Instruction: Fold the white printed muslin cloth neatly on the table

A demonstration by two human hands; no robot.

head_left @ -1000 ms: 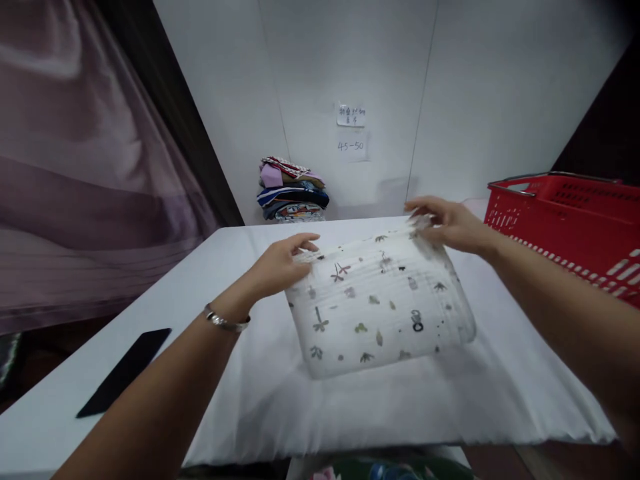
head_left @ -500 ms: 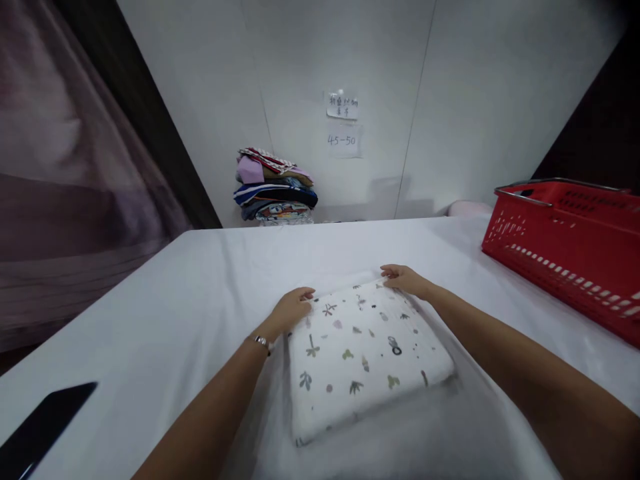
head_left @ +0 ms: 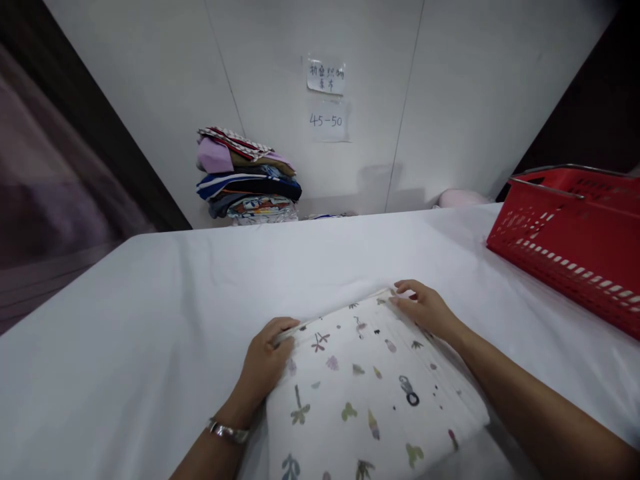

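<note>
A folded white cloth (head_left: pixel 350 393), printed with small palms, leaves and other coloured figures, lies in front of me as a thick, layered rectangle. At its far left corner my left hand (head_left: pixel 265 357), with a silver bracelet on the wrist, grips the edge, thumb on top and fingers behind. My right hand (head_left: pixel 430 313) holds the far right corner between thumb and fingers, its forearm running along the cloth's right side. The near edge of the cloth runs out of the bottom of the view.
The cloth lies on a table with a white cover (head_left: pixel 150 320). A red plastic basket (head_left: pixel 570 247) with metal handles stands at the right. Beyond the far edge is a stack of folded fabrics (head_left: pixel 250 177) by the wall, with handwritten paper signs (head_left: pixel 327 120) above. A curtain (head_left: pixel 45 200) hangs left.
The cloth and both hands appear nearer and larger, lower in view. My left hand closes more fully round its corner. The dark flat object at the lower left has left the view.
</note>
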